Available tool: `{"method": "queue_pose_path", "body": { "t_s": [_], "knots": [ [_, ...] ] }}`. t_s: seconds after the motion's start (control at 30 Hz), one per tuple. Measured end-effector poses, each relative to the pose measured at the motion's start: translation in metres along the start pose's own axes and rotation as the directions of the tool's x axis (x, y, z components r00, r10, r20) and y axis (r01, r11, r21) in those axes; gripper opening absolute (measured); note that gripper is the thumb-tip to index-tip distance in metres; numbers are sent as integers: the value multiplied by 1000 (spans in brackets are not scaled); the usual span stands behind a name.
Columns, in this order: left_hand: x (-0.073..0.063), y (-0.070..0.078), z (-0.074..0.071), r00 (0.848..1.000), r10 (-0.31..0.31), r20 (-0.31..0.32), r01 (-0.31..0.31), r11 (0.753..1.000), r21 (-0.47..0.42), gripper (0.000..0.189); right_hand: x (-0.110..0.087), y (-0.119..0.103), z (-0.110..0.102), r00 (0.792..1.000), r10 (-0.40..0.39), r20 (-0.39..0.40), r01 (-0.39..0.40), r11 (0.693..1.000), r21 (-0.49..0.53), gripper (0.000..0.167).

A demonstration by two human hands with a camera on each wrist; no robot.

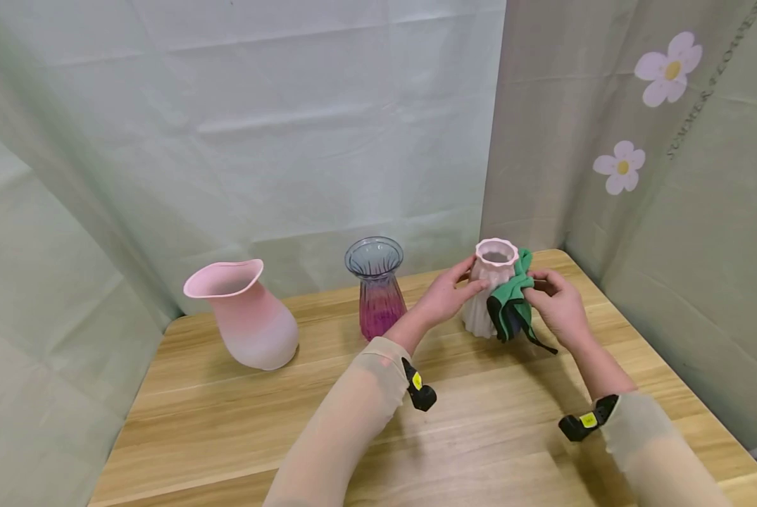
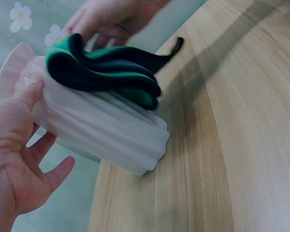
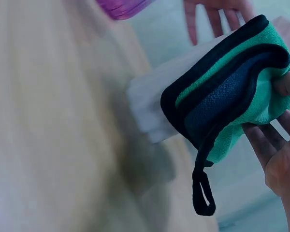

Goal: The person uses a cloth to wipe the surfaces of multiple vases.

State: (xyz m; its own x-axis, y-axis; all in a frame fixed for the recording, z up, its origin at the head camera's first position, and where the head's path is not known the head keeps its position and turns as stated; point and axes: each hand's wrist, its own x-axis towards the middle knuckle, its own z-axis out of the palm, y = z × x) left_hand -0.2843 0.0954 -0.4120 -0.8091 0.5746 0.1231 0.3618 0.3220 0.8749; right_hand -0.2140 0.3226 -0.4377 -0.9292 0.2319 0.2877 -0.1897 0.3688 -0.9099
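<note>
A white fluted vase (image 1: 479,310) with a pale pink scalloped rim stands upright at the right of the table. My left hand (image 1: 444,297) holds it near the neck, the thumb on the near side and other fingers on the far side. In my right hand (image 1: 558,310), a green cloth (image 1: 512,289) with black edging is pinched between thumb and fingers against the vase's right side. The folded cloth (image 3: 232,87) shows a dark blue inner face and a black hanging loop in the right wrist view. It covers part of the vase (image 2: 106,125) in the left wrist view.
A ribbed glass vase (image 1: 381,303), blue above and magenta below, stands left of my left hand. Farther left is a pink-to-white vase (image 1: 251,324) with a flared rim. The wooden table (image 1: 226,436) meets hanging curtains (image 1: 321,141) at its back and sides.
</note>
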Motion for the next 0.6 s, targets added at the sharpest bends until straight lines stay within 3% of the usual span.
{"method": "queue_pose_path", "body": {
  "t_s": [0.17,0.4,0.6],
  "knots": [
    [0,0,-1,1000,1,0,-1,1000,2,68,6,-22,-4,999,-37,-1,37,999,-21,30],
    [0,2,-1,1000,1,-6,-1,1000,10,68,-8,-57,0,997,-78,-21,77,997,-31,25],
    [-1,2,-1,1000,4,1,-4,1000,9,69,-9,-51,-2,995,-92,-30,93,996,4,22]
  ]
}}
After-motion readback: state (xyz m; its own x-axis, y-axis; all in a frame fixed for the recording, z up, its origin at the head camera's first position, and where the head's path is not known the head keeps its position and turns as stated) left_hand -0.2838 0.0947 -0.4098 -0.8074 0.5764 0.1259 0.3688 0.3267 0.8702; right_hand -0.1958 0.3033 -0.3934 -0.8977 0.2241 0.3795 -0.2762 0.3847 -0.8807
